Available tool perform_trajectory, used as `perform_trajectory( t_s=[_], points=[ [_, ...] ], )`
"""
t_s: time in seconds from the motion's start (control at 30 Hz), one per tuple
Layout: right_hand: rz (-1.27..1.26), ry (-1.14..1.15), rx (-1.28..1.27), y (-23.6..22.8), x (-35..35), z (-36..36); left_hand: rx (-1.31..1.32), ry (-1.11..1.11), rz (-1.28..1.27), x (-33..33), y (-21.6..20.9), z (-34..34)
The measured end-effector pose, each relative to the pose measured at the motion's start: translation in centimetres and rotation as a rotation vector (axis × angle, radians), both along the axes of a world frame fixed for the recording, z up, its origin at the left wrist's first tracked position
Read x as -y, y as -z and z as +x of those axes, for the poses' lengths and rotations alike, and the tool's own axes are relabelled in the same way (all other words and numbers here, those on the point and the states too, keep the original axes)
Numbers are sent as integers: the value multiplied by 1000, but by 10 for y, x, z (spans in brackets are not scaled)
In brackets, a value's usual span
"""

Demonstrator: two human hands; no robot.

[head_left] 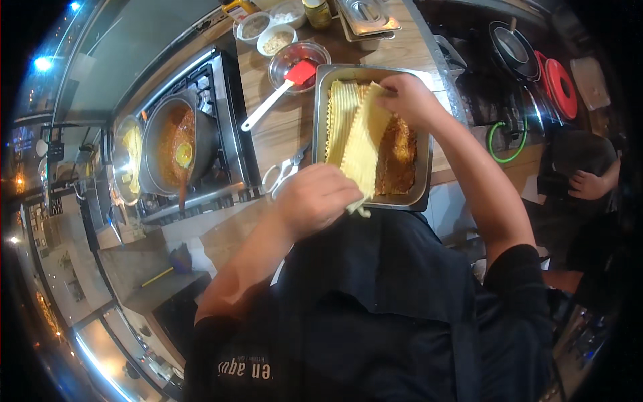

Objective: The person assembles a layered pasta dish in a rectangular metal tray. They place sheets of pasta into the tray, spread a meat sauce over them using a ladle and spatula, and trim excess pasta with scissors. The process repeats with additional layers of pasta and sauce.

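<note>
Both my hands hold one wide lasagna sheet (pixel 368 137) with ruffled edges over a deep metal pan (pixel 423 181). My left hand (pixel 316 199) pinches its near end at the pan's near rim, where the sheet's tip hangs over. At the far end, my right hand (pixel 407 100) grips the sheet between thumb and fingers. A second lasagna sheet (pixel 340 114) lies along the pan's left side. Reddish-brown sauce (pixel 396 161) shows uncovered on the right side of the pan. What lies beneath the held sheet is hidden.
Left of the pan are scissors (pixel 287 173) and a glass bowl (pixel 276 70) with a red-headed spatula (pixel 300 72) across it. Small bowls (pixel 277 41) and a jar (pixel 317 15) stand behind. A pot of sauce (pixel 167 144) sits on the stove. Another person's hand (pixel 587 184) shows at right.
</note>
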State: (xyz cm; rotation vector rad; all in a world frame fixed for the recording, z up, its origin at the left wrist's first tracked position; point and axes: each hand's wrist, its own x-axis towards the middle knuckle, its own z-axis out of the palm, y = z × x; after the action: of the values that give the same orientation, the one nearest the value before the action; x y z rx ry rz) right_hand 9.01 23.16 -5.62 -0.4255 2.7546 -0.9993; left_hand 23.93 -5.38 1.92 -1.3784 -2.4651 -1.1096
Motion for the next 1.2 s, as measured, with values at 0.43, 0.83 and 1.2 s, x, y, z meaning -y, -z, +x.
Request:
perform_trajectory(
  t_s=[0.43, 0.83, 1.2],
  points=[
    [461, -99, -185, 19, 30, -24, 123, -29, -77, -25, 64, 3],
    [44, -37, -395, -13, 23, 28, 177, -69, -80, -26, 70, -3],
    [-141, -105, 89, -16, 30, 144, 655, -244, 73, -17, 46, -33]
  ],
)
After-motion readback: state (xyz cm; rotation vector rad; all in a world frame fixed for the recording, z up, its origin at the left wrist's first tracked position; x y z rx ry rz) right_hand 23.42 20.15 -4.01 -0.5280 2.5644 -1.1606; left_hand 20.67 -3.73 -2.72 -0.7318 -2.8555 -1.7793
